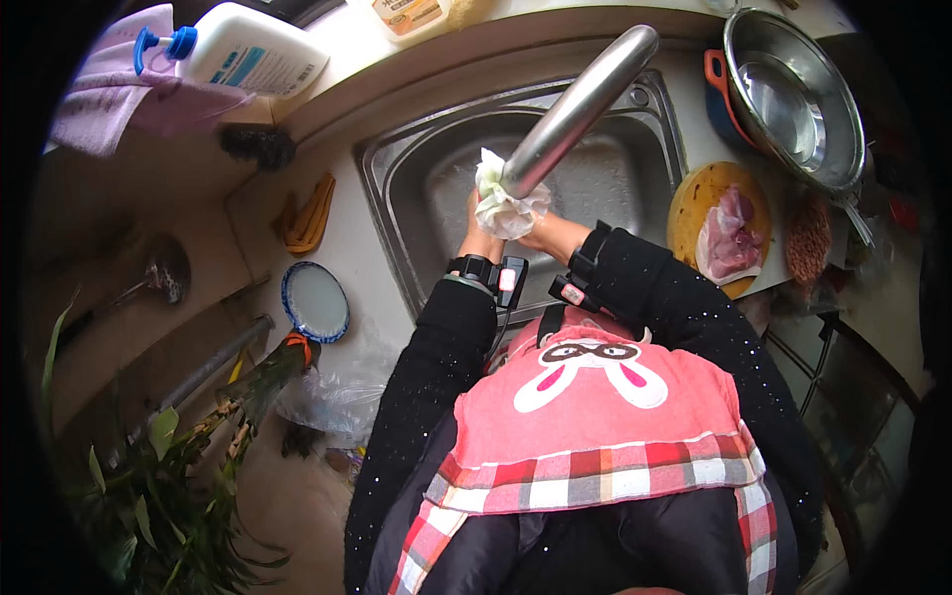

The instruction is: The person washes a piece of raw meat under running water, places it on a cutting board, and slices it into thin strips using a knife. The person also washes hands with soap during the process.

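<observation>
A pale green-white leafy vegetable (506, 212), which looks like cabbage, is right at the mouth of the metal faucet (580, 111). My left hand (478, 236) holds it from the left and below. From the right, my right hand (549, 233) grips it too. The leaves and the spout hide most of my fingers. Both hands are over the stainless steel sink (617, 171), whose bottom looks wet.
Right of the sink, raw meat (732, 234) lies on a round wooden board (686, 197), near a metal basin (781, 104) and minced meat (808, 238). At left are a brown cloth (311, 219), a blue-rimmed bowl (315, 301), leafy stalks (186, 483) and a pump bottle (245, 52).
</observation>
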`<state>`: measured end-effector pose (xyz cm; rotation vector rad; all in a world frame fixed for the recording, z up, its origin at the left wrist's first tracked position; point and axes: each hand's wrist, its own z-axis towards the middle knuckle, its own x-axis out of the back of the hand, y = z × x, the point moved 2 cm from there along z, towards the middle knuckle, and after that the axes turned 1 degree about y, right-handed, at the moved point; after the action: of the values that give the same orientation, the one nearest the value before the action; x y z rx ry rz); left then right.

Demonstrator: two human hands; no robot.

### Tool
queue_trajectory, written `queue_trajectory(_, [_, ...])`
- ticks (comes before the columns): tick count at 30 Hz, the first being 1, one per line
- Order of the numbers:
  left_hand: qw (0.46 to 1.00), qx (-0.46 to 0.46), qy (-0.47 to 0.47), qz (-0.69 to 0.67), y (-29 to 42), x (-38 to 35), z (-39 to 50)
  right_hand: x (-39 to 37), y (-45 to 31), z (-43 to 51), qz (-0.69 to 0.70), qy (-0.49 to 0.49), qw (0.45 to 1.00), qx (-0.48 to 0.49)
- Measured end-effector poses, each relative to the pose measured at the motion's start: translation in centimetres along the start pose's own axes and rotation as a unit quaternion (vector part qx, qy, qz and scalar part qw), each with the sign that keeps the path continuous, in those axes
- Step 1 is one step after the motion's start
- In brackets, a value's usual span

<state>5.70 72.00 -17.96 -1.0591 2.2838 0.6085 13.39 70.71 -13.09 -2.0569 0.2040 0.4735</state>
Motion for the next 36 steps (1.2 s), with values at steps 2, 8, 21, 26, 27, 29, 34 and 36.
queue_trajectory(2, [1.000,0.007,-0.029,-0.001,0.5,-0.5,-0.5,-0.6,-2.3,-1.2,-0.182,0.012,0.983,0.030])
queue_trajectory(8, [0.989,0.034,-0.118,0.080,0.7,-0.1,-0.1,-0.3,-5.0,-1.2,-0.400,-0.008,0.900,0.173])
queue_trajectory(21, [0.939,-0.106,-0.140,0.297,1.7,-2.3,-2.2,1.1,0.1,3.1,0.258,-0.032,0.961,-0.090])
queue_trajectory(26, [0.980,-0.151,-0.053,0.117,1.2,-3.0,-2.9,-1.2,-1.2,1.4,-0.193,0.164,0.959,0.125])
queue_trajectory(27, [0.963,-0.191,-0.045,0.186,1.3,-3.0,-2.9,-1.1,-1.1,1.4,-0.184,0.190,0.959,0.105])
queue_trajectory(29, [0.955,-0.209,-0.012,0.211,1.5,-2.6,-2.8,-0.7,-0.5,1.9,-0.081,0.202,0.974,0.071])
queue_trajectory(34, [0.966,-0.221,0.064,0.120,2.0,-1.5,-3.7,0.4,1.0,3.3,0.431,0.022,0.892,-0.136])
queue_trajectory(36, [0.985,-0.166,-0.026,0.049,1.5,-1.9,-3.6,1.4,0.5,3.4,0.480,-0.064,0.855,-0.186])
